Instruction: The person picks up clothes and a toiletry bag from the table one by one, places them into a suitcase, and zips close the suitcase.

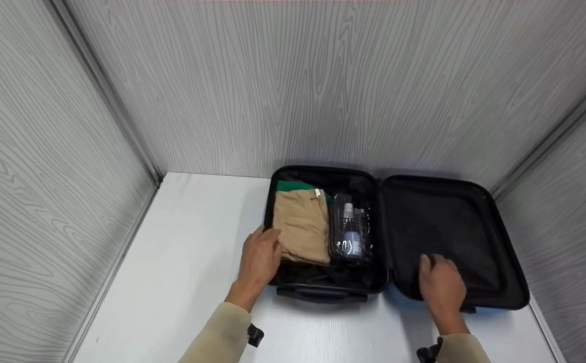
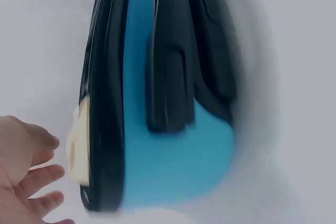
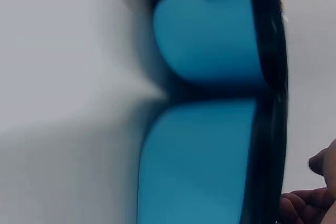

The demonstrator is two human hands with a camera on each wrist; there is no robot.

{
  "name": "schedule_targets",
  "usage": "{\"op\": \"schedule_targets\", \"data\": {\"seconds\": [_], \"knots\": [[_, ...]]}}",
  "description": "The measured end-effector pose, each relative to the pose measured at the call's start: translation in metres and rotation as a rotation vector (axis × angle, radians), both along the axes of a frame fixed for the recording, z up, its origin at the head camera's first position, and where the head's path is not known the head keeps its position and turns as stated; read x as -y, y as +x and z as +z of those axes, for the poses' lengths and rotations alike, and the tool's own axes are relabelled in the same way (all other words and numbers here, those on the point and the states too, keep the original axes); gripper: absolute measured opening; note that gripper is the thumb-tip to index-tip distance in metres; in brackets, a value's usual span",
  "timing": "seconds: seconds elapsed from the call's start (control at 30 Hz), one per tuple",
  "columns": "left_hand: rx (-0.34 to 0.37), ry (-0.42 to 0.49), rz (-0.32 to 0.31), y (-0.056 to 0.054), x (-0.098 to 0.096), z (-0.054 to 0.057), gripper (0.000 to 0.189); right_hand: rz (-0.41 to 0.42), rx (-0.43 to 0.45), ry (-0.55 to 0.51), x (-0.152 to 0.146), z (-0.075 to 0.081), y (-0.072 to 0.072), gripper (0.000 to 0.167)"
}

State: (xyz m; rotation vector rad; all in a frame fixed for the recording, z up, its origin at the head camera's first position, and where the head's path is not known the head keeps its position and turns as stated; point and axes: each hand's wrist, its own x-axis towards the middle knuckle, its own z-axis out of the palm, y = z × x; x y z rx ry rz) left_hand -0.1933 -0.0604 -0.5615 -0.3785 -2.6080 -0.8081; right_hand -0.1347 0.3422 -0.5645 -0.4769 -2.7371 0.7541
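An open suitcase (image 1: 323, 293) lies flat, its blue shell (image 2: 157, 177) edged in black. Folded tan clothing (image 1: 300, 227) with a small white tag fills the left of the packed half, over a green cloth (image 1: 293, 185). Beside it sits a clear zip pouch (image 1: 343, 252) holding bottles. My left hand (image 1: 261, 254) is at the left rim beside the tan clothing, fingers spread and relaxed. Over the near edge of the black-lined lid half (image 1: 444, 227) hovers my right hand (image 1: 442, 283), fingers loosely bent, nothing held. Whether its fingertips touch the rim is unclear.
The suitcase stands on a white table (image 1: 187, 242) against a grey wood-grain back wall (image 1: 272, 91). Similar panels rise at the left (image 1: 30, 176) and right (image 1: 570, 212). A black handle (image 2: 170, 87) projects from the suitcase's near side.
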Motion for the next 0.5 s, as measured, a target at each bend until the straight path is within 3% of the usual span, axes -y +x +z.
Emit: {"op": "schedule_targets", "data": {"seconds": [0.27,0.5], "knots": [[0.155,0.089,0.1,0.011,0.03,-0.013,0.044,-0.198,0.122,-0.027,-0.046,0.009,0.024,0.051],[0.31,0.156,0.117,0.022,0.031,-0.022,0.056,-0.345,0.145,-0.123,-0.058,-0.003,0.04,0.041]]}}
